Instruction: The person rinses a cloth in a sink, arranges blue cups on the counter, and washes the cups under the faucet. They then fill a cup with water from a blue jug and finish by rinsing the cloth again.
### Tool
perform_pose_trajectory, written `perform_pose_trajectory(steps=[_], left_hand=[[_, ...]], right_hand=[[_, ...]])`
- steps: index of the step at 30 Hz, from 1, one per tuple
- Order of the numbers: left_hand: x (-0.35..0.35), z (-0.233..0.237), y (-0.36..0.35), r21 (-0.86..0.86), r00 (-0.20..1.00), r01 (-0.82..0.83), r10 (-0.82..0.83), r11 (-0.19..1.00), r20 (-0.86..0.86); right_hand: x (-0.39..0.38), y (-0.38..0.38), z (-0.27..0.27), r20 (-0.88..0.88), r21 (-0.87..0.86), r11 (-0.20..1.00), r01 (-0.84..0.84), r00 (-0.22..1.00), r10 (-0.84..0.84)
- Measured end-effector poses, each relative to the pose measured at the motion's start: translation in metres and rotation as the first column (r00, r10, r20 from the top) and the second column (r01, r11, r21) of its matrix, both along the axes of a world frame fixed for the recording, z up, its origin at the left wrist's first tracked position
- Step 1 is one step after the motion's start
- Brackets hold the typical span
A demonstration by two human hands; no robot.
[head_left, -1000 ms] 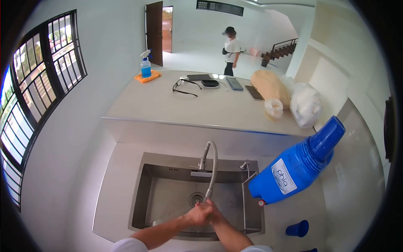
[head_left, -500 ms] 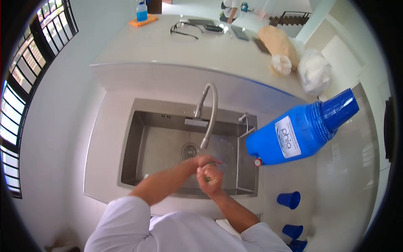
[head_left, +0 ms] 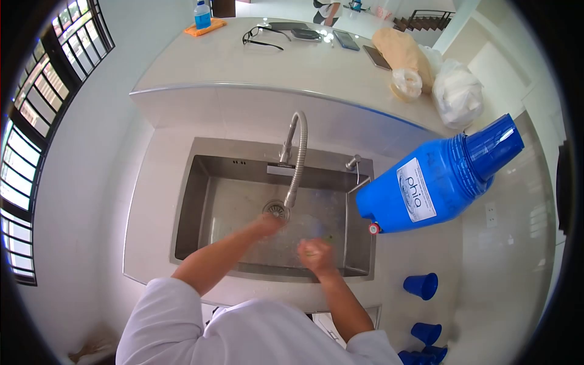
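Note:
Over the steel sink (head_left: 201, 243), my left hand (head_left: 269, 225) is stretched out under the end of the faucet (head_left: 291, 198), close above the drain (head_left: 277, 210). Motion smears its fingers. My right hand (head_left: 316, 254) is over the front right part of the basin, apart from the left, with its fingers curled in. What it holds, if anything, is hidden by blur. A small green speck shows just beyond its knuckles.
A large blue water container (head_left: 426, 182) with a cup-like top and red tap stands right of the sink. Blue cups (head_left: 421, 286) line the counter below it. Eyeglasses (head_left: 264, 39), phones (head_left: 347, 41) and a white bag (head_left: 456, 94) lie on the raised ledge; a person (head_left: 328, 11) is beyond.
My hands were together around something greenish over the sink and are now apart. The left has moved left and away from me, toward the faucet end; the right has shifted slightly right.

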State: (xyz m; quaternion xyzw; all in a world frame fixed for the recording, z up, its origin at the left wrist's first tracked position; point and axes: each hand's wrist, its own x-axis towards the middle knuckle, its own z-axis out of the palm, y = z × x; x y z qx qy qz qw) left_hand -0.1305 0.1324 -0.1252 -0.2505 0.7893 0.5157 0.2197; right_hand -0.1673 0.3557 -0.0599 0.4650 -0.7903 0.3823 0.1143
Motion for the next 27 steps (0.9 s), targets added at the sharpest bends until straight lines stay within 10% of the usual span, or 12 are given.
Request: perform_pose_trajectory(steps=[2,4,10,12,14,17,20,21,22,27], left_hand=[[-0.001,-0.018,-0.049,-0.399,0.986,-0.134,0.083,0.907,-0.144],[-0.020,0.009,-0.071,-0.183,0.824,-0.437,0.310,0.881,-0.475],[-0.084,0.045,-0.063,0.283,0.544,-0.610,0.651,0.740,-0.530],[-0.083,0.049,-0.055,0.095,0.621,-0.515,0.448,0.852,-0.643],[-0.084,0.068,-0.042,-0.377,0.710,-0.408,0.029,0.832,-0.704],[-0.063,0.087,-0.058,-0.611,0.749,-0.286,-0.225,0.738,-0.623],[-0.014,0.078,-0.073,-0.383,0.600,-0.236,-0.176,0.893,-0.780],[0.006,0.048,-0.069,-0.202,0.364,-0.145,-0.137,0.969,-0.921],[0.047,0.104,-0.045,-0.235,0.608,-0.065,-0.148,0.970,-0.780],[0.114,0.172,0.024,-0.466,0.255,0.198,-0.504,0.863,-0.825]], right_hand=[[-0.018,0.017,0.002,0.087,-0.044,0.967,0.251,0.965,-0.247],[-0.023,0.027,0.004,0.223,-0.046,0.922,0.385,0.903,-0.367],[-0.007,0.017,0.044,0.470,-0.027,0.885,0.464,0.788,-0.399],[-0.004,0.023,0.022,0.604,-0.002,0.865,0.502,0.690,-0.399],[-0.007,0.012,0.032,0.947,-0.110,0.764,0.636,0.300,-0.113],[-0.010,0.013,0.020,0.939,-0.111,0.629,0.770,-0.126,0.320],[-0.019,0.012,0.015,0.823,-0.127,0.597,0.792,-0.252,0.509],[-0.020,0.011,0.012,0.790,-0.139,0.596,0.791,-0.274,0.548],[-0.024,0.014,-0.007,0.741,-0.152,0.619,0.770,-0.326,0.588],[-0.034,-0.002,-0.055,0.615,-0.189,0.770,0.610,-0.538,0.577]])
